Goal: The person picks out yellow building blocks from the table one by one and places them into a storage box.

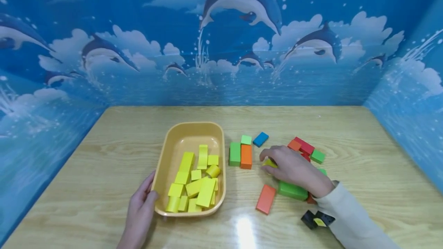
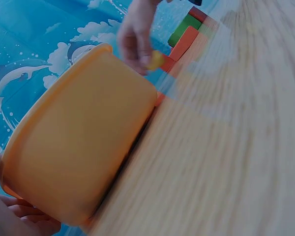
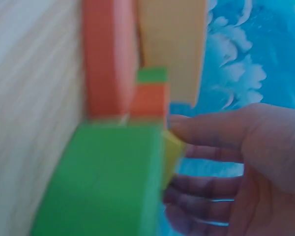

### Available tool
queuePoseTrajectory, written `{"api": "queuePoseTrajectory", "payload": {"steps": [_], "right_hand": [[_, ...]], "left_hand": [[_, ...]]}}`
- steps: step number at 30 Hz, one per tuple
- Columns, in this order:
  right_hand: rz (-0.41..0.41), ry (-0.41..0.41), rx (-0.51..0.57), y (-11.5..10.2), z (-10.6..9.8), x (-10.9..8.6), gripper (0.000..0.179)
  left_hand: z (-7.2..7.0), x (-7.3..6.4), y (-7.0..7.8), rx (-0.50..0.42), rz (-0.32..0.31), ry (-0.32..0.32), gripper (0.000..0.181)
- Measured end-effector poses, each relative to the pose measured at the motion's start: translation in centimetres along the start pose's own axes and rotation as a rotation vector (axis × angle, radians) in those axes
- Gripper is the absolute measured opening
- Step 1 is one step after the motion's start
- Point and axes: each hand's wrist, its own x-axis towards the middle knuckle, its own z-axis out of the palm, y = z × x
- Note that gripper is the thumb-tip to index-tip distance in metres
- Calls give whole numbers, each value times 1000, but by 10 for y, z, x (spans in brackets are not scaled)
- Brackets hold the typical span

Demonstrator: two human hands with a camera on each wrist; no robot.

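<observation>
My left hand (image 1: 140, 206) grips the near left side of a tan plastic tray (image 1: 160, 164), thumb at the rim and fingers against the outside wall. Several yellow blocks (image 1: 205, 192) of different shapes lie inside it, mostly in the near half. To the right of the tray, my right hand (image 1: 294, 166) pinches a yellow block (image 1: 269, 163) between thumb and fingers. The right wrist view shows this yellow block (image 3: 172, 152) partly hidden behind a large green block (image 3: 101, 182). Just below the hand in the head view is that long green block (image 1: 292, 190).
Between tray and right hand stand a green block (image 1: 235, 154), an orange block (image 1: 246, 156), a light green block (image 1: 246, 140) and a blue block (image 1: 260, 139). A coral block (image 1: 266, 199) lies nearer. Red blocks (image 1: 304, 146) sit beyond the right hand. A dolphin-print backdrop (image 1: 221, 80) borders the table.
</observation>
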Motion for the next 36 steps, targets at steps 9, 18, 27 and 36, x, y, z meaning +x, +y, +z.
{"api": "queuePoseTrajectory", "payload": {"steps": [9,18,27,36], "right_hand": [[-342,275,181,-66,-5,42,16],[-295,72,385,-104,23,89,17],[-277,85,268,-112,44,96,27],[-288,117,168,-115,48,94,36]], "left_hand": [[0,3,2,7,30,1,59],[2,3,2,-20,54,3,58],[1,1,0,-6,32,6,58],[0,-1,0,-1,36,23,59]]}}
